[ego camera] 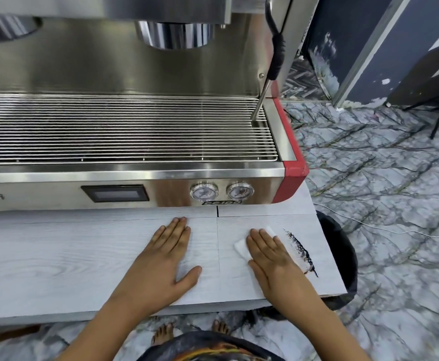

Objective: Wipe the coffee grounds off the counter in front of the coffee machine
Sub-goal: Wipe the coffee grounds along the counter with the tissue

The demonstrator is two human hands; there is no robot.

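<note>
We see the left hand [165, 259] flat on the pale wood-grain tabletop [56, 261], fingers straight, holding nothing. Right hand [273, 259] also flat, fingers straight, pressing a white tissue [241, 247] onto the tabletop; tissue pokes out at 10 and 12 o'clock of that hand. Coffee grounds [301, 250] lie in a dark diagonal streak just at 3 o'clock of the right hand, near the tabletop's right edge. Open tabletop stretches toward 9 o'clock of the left hand. Coffee machine [135, 183] sits at 12 o'clock, front panel close to the fingertips. A dark bin [340, 246] stands below the right edge; we cannot tell its contents. Marble-patterned floor [385, 178] beyond.
</note>
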